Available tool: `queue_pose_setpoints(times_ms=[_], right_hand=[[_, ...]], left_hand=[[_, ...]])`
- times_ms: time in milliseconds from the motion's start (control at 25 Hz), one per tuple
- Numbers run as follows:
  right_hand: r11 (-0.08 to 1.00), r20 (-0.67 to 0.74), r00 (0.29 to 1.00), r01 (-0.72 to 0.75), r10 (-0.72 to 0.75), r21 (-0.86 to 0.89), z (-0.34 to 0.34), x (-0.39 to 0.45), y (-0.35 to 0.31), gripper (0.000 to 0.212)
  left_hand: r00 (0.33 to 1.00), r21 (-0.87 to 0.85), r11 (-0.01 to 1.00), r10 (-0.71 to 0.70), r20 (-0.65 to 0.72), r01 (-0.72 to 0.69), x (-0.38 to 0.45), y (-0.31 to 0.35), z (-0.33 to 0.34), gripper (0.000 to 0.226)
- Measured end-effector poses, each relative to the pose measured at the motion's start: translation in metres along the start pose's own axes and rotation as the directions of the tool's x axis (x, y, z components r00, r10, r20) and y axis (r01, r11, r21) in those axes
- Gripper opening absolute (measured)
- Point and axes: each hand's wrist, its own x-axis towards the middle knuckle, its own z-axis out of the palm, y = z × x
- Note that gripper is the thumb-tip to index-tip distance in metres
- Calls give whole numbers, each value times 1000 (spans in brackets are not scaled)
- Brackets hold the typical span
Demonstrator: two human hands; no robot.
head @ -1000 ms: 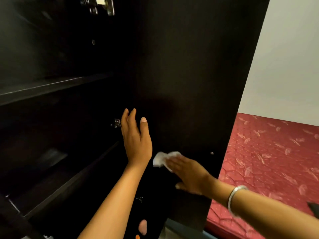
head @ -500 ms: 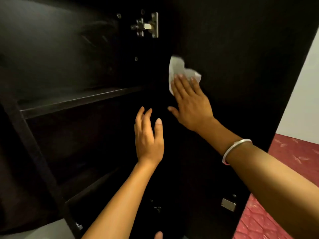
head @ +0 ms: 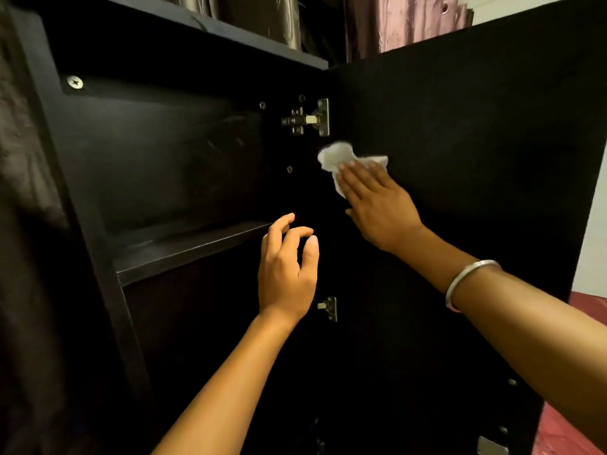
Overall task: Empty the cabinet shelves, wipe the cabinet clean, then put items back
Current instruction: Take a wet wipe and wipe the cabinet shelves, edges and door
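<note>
A dark, near-black cabinet (head: 170, 165) stands open in front of me, its upper shelf (head: 184, 247) bare. Its open door (head: 460, 133) fills the right half of the view. My right hand (head: 377, 205) presses a crumpled white tissue (head: 341, 157) flat against the door's inner face, just below the top metal hinge (head: 308, 118). My left hand (head: 287, 267) hovers lower, near the door's hinged edge, fingers loosely curled and holding nothing. A second hinge (head: 328, 307) shows beside its wrist.
Brown and pink curtains (head: 410, 21) hang behind the cabinet top. A red patterned mattress (head: 588, 303) lies past the door at the right. A dark panel (head: 26, 224) borders the opening on the left.
My right hand carried the tissue from low on the door up to just under the top hinge. The view tilted upward. My left hand's fingers curled slightly.
</note>
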Motion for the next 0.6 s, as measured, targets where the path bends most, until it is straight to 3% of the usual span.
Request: queue_pose_setpoints(times_ms=[80,240,440,600], right_hand=[[998,-46,997,-56,56,8,-2,3,10,67],[943,-169,931,-305,324,131,-38,70,45,70],[942,-180,933,-278,311,186,-48,125,54,67],[934,-325,915,-126,239,333,-48,155,62,39]], left_hand=[[999,-2,999,44,9,-44,9,6,-4,48],[996,7,996,93,1,-93,34,21,-10,45],[989,135,980,146,-11,-144,60,32,-24,45],[985,197,968,166,-45,-154,74,38,-45,46]])
